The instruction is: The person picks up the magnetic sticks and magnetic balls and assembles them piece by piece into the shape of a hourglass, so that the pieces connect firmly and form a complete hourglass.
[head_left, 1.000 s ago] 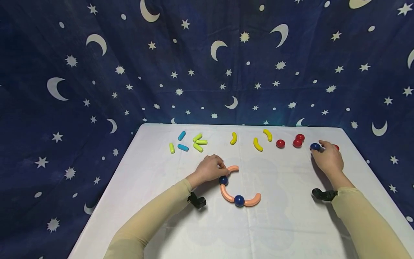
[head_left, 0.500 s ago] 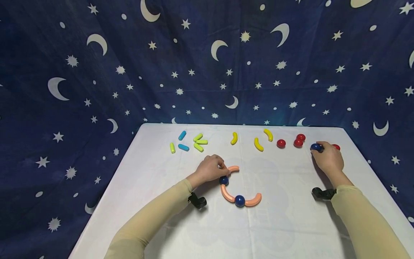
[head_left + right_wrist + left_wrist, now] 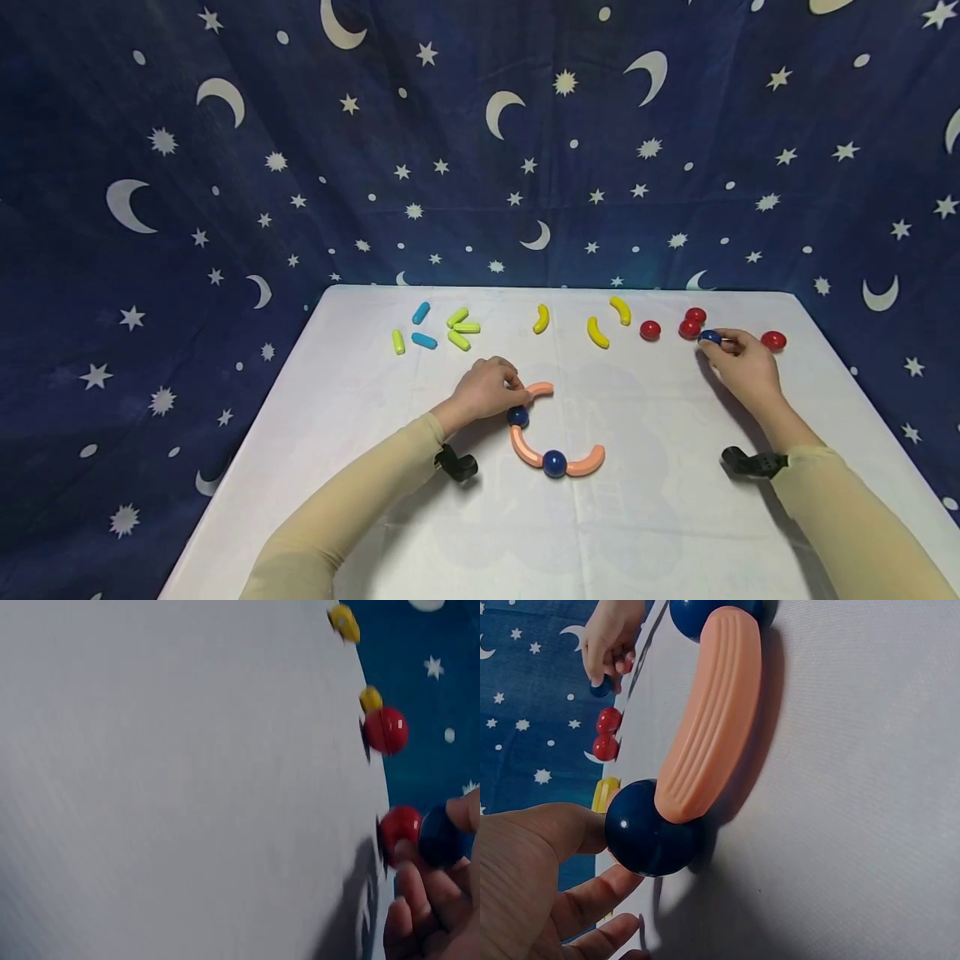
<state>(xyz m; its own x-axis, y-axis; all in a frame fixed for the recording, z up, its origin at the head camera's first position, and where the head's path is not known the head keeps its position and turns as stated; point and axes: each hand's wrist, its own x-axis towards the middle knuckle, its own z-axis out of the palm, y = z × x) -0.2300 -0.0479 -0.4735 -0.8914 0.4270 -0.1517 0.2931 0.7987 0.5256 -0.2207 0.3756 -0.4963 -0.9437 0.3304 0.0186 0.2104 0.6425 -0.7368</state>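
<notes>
On the white table, peach curved sticks (image 3: 526, 447) and blue balls (image 3: 554, 463) join into an open arc. My left hand (image 3: 489, 389) pinches the peach curved stick at the arc's upper end, beside the upper blue ball (image 3: 652, 829), which hides the fingertips in the left wrist view. My right hand (image 3: 746, 367) holds another blue ball (image 3: 709, 337) between thumb and fingers at the far right. In the right wrist view this blue ball (image 3: 442, 836) appears beside a red ball (image 3: 400, 831); whether they touch I cannot tell.
Several red balls (image 3: 650, 331) lie along the back right, one (image 3: 773, 341) to the right of my right hand. Yellow curved sticks (image 3: 597, 332) lie at the back middle. Short green (image 3: 467, 328) and blue sticks (image 3: 424, 341) lie at the back left. A star-patterned cloth hangs behind.
My right hand has taken hold of the blue ball and moved it left, towards the red pair, uncovering the red ball at the far right. My left hand stays in place.
</notes>
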